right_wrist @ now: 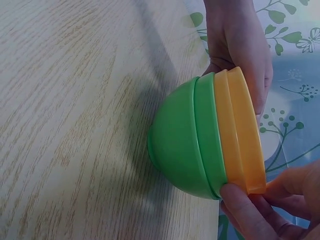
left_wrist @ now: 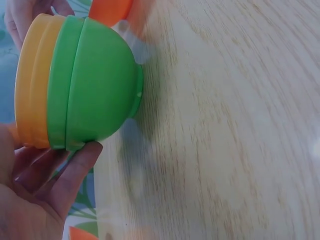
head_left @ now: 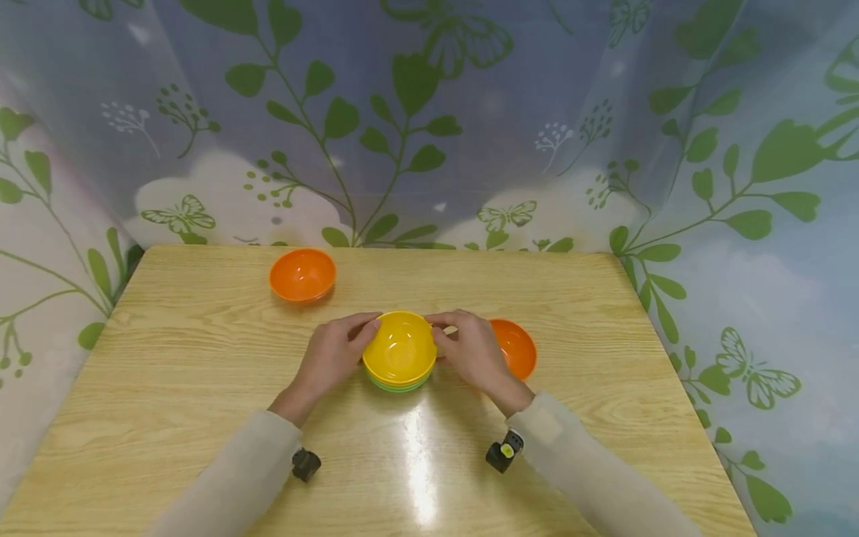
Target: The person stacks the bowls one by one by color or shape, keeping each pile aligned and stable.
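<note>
A nested stack of bowls is between my two hands near the middle of the table. The yellow bowls (head_left: 401, 349) sit on top, two rims showing from the side, with green bowls (left_wrist: 102, 82) under them. My left hand (head_left: 333, 349) grips the stack's left side, thumb near the upper rim and fingers beneath the rims. From the other side, my right hand (head_left: 473, 350) pinches the rims between thumb and fingers. In the right wrist view the lowest green bowl's foot (right_wrist: 152, 147) is close over the wood.
One orange bowl (head_left: 302, 277) stands near the table's back edge, left of the stack. Another orange bowl (head_left: 520, 350) is just right of my right hand, partly hidden by it. A leaf-patterned curtain (head_left: 376, 179) borders the wooden table (head_left: 201, 388) behind.
</note>
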`<control>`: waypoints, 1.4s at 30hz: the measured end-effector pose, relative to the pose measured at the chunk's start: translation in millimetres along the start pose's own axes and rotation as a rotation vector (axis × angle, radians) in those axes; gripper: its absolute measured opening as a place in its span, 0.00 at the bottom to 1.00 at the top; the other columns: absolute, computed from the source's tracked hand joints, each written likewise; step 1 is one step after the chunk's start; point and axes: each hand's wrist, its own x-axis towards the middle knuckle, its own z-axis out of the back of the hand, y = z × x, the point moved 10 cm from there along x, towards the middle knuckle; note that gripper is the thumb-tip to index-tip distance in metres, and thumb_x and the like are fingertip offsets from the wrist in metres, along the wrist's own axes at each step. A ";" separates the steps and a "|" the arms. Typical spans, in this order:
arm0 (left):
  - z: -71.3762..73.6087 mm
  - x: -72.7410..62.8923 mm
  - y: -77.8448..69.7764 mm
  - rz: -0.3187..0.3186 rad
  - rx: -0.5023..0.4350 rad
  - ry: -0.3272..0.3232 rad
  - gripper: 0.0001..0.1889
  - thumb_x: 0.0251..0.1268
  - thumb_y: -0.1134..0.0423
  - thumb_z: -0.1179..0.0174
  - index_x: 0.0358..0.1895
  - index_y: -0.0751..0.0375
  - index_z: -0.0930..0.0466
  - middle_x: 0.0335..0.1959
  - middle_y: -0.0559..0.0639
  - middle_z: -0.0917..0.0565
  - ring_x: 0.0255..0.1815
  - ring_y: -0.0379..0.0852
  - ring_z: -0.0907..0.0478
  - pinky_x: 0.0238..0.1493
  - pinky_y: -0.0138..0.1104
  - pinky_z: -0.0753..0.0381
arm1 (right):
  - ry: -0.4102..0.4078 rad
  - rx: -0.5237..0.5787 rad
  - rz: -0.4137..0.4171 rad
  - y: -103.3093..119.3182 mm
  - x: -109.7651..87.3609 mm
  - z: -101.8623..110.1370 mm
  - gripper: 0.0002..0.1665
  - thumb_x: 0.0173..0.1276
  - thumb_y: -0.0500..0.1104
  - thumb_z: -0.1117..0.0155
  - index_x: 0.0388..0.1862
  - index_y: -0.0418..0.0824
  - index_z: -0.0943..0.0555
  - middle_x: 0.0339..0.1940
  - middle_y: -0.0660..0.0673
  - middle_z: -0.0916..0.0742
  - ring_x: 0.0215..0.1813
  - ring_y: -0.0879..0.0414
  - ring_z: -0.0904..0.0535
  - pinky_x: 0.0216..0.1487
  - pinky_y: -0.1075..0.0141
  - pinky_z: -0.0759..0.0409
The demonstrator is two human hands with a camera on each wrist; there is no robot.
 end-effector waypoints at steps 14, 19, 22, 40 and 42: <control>1.4 -2.1 7.2 0.024 -0.019 0.031 0.22 0.88 0.48 0.44 0.74 0.51 0.17 0.67 0.52 0.12 0.42 0.46 0.17 0.43 0.35 0.15 | 0.005 0.026 0.004 0.7 -0.8 -2.4 0.17 0.82 0.38 0.35 0.64 0.40 0.10 0.55 0.39 0.10 0.39 0.52 0.06 0.31 0.67 0.09; 2.0 -5.0 13.9 0.049 -0.050 0.062 0.23 0.88 0.48 0.46 0.76 0.48 0.19 0.74 0.52 0.17 0.65 0.53 0.16 0.65 0.49 0.13 | 0.016 0.041 -0.012 -1.6 -2.0 -3.7 0.17 0.83 0.39 0.35 0.65 0.41 0.11 0.59 0.39 0.11 0.42 0.52 0.06 0.34 0.64 0.07; 2.6 -6.0 16.5 0.052 -0.063 0.078 0.23 0.89 0.48 0.46 0.77 0.46 0.20 0.76 0.52 0.19 0.74 0.54 0.19 0.71 0.52 0.15 | 0.016 0.053 -0.020 -3.2 -3.0 -2.0 0.17 0.84 0.41 0.35 0.66 0.43 0.11 0.60 0.40 0.11 0.44 0.52 0.07 0.35 0.63 0.07; -0.3 -11.0 18.8 0.072 -0.183 0.166 0.24 0.88 0.49 0.44 0.79 0.49 0.23 0.77 0.53 0.20 0.74 0.55 0.19 0.67 0.46 0.11 | 0.008 0.084 0.009 -20.6 -11.8 35.0 0.18 0.84 0.44 0.35 0.67 0.42 0.12 0.58 0.39 0.08 0.51 0.41 0.08 0.43 0.60 0.05; 0.2 -11.1 18.5 0.073 -0.187 0.164 0.24 0.88 0.49 0.44 0.78 0.48 0.22 0.77 0.53 0.20 0.75 0.55 0.19 0.68 0.47 0.12 | 0.006 0.096 -0.002 -23.6 -12.5 42.6 0.18 0.85 0.44 0.35 0.67 0.41 0.12 0.59 0.38 0.09 0.50 0.39 0.08 0.41 0.58 0.05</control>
